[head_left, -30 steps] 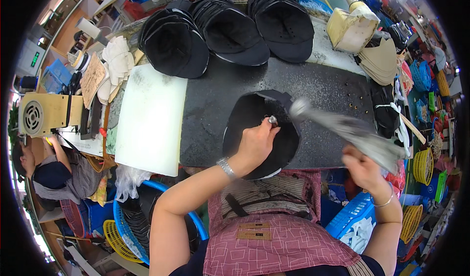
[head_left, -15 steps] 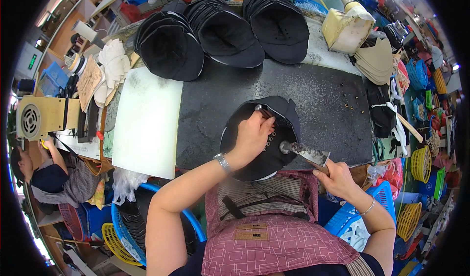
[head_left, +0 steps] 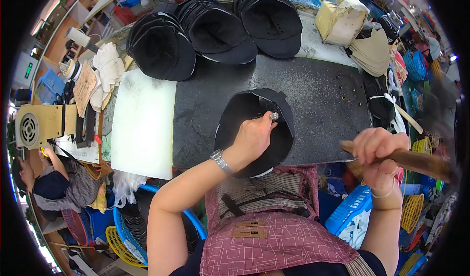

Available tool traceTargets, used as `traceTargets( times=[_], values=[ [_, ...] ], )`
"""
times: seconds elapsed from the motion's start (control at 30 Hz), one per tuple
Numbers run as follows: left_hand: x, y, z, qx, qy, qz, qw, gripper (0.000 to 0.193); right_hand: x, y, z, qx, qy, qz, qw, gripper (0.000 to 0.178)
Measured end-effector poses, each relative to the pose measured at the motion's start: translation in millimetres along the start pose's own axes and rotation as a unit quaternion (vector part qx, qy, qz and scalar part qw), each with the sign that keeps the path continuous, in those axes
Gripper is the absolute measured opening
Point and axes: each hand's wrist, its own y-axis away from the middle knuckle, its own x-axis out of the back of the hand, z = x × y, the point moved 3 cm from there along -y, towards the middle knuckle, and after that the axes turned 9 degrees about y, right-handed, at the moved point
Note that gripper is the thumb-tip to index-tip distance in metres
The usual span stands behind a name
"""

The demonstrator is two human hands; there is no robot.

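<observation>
A black cap (head_left: 227, 124) lies with its hollow side up on the dark work mat (head_left: 313, 104). Inside it, the closed fingers of my left hand (head_left: 252, 138) grip a short metal punch (head_left: 274, 116), its round top showing above the fingers. My right hand (head_left: 379, 151) is raised off to the right of the cap, wrapped around the wooden handle of a hammer (head_left: 423, 163). The hammer's head end is smeared by motion near the right rim. Several small brass eyelets (head_left: 348, 99) lie on the mat's right part.
Three stacks of black caps (head_left: 215, 34) stand along the back. A white board (head_left: 142, 124) lies left of the mat. Beige visor pieces (head_left: 372, 56) sit at the back right. Below the table edge are blue baskets (head_left: 350, 212). Another person (head_left: 61, 180) works at far left.
My right hand has lifted the hammer away from the cap, out to the right. The punch in my left hand has shifted slightly right inside the cap and now stands more upright.
</observation>
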Motion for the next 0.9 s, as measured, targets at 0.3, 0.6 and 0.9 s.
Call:
traceTargets(
  times=[0.3,0.6,0.9],
  values=[
    [29.6,2.2,-9.8,0.219,0.206,0.078,0.950,0.012,-20.1,15.4,26.0,-0.147,0.193,0.035,0.970,0.020],
    [92.2,-27.2,-26.7,-0.012,-0.007,0.031,0.999,0.015,7.8,-162.6,111.8,-0.119,0.178,0.226,0.950,0.027],
    [352.4,128.3,-138.2,0.325,-0.321,0.301,0.837,0.020,-21.4,-311.5,198.2,0.044,0.513,0.222,0.828,0.016]
  ],
)
